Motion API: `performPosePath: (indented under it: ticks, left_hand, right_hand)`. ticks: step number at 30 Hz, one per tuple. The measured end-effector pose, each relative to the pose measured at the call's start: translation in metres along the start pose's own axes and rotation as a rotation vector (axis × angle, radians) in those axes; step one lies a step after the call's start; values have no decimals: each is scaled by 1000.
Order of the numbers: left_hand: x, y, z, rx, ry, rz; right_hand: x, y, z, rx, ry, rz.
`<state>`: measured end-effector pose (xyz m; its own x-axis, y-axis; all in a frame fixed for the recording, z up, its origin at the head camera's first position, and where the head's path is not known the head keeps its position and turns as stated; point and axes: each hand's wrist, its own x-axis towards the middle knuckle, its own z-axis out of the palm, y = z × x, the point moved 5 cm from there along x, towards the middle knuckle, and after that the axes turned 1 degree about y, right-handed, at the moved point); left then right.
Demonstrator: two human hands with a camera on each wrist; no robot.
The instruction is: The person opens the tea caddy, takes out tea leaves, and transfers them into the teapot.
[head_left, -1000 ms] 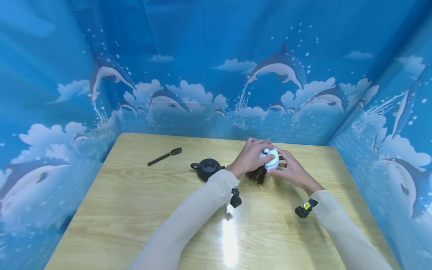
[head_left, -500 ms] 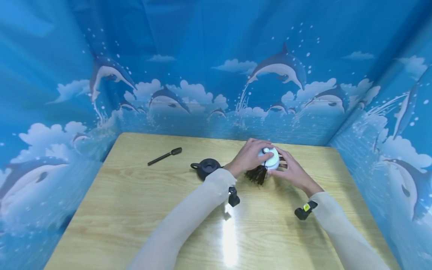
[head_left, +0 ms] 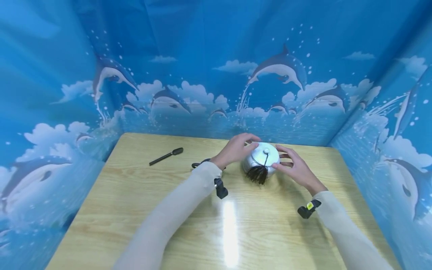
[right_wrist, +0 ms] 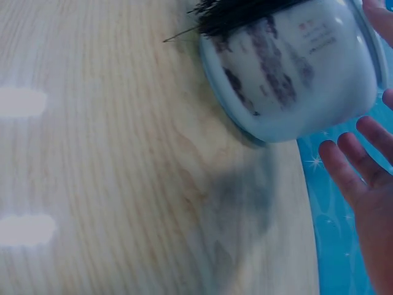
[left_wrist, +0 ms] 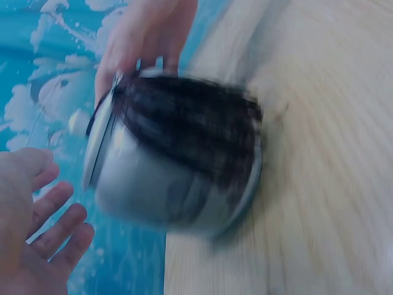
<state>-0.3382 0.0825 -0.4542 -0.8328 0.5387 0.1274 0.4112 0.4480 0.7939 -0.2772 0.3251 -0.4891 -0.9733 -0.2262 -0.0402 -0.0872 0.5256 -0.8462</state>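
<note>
A white lidded jar (head_left: pixel 254 161) stands upright on the table, with a small round knob on its lid and a dark tassel (head_left: pixel 258 174) hanging down its front. In the right wrist view dark painted marks show on the jar's side. My left hand (head_left: pixel 235 150) hovers at the jar's left, its fingers loosely spread and apart from it in the left wrist view. At the jar's right, my right hand (head_left: pixel 297 167) has its fingers spread around the side; whether the thumb touches the lid I cannot tell.
A black teapot (head_left: pixel 195 165) sits left of the jar, mostly hidden behind my left wrist. Farther left lies a slim black stick with a thicker end (head_left: pixel 166 156). A blue dolphin-print curtain (head_left: pixel 202 75) surrounds the wooden table (head_left: pixel 111 210) at the back and sides.
My left hand has come off the jar's lid and moved left, uncovering the lid and knob. The right hand's fingers have loosened and drawn slightly right. The left forearm now covers more of the teapot.
</note>
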Motion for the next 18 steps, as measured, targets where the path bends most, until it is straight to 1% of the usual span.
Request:
performPosePath:
  ticks: [3,6,13,18]
  left_hand:
    - [-6,-12,-15,-21,-6,-9]
    - [-15,-23,-35,-18,-2,-15]
    - [-39,-48,-88,71,76,-59]
    - [-61,-69,-119,112,120,-116]
  right_hand:
    - [1,-3,-6,-18,16,-7]
    - [3,-6,-11,-40,40,-21]
    - [2,-7,-30,-113,111,-43]
    - [-2,-5,-46,-179,175,-60]
